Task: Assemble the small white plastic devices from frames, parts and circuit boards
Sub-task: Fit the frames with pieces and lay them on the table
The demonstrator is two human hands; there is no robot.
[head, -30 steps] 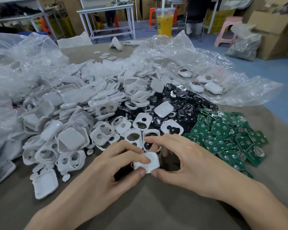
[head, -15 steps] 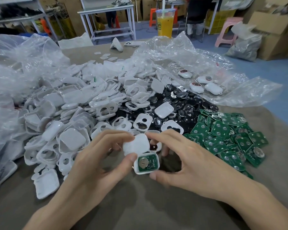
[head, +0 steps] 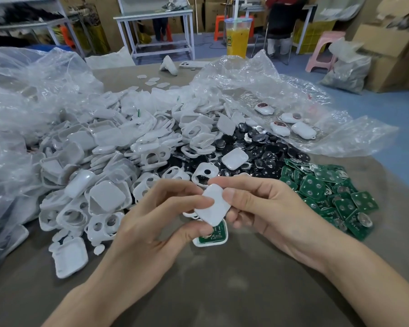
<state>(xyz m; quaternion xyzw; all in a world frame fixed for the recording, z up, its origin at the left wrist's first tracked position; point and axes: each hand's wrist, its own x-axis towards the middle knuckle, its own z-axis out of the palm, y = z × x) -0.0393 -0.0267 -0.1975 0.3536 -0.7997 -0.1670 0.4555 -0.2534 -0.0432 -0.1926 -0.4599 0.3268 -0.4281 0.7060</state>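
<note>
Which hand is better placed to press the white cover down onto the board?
Right hand, probably: its thumb lies on the white cover; the left hand also touches the shell below.

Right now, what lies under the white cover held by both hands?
A white shell with a green circuit board inside shows below the white cover, which the left hand and right hand pinch. The cover and the left thumb hide its upper part.

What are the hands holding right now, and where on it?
A white cover, pinched at its side edges between the left hand and right hand.
</note>
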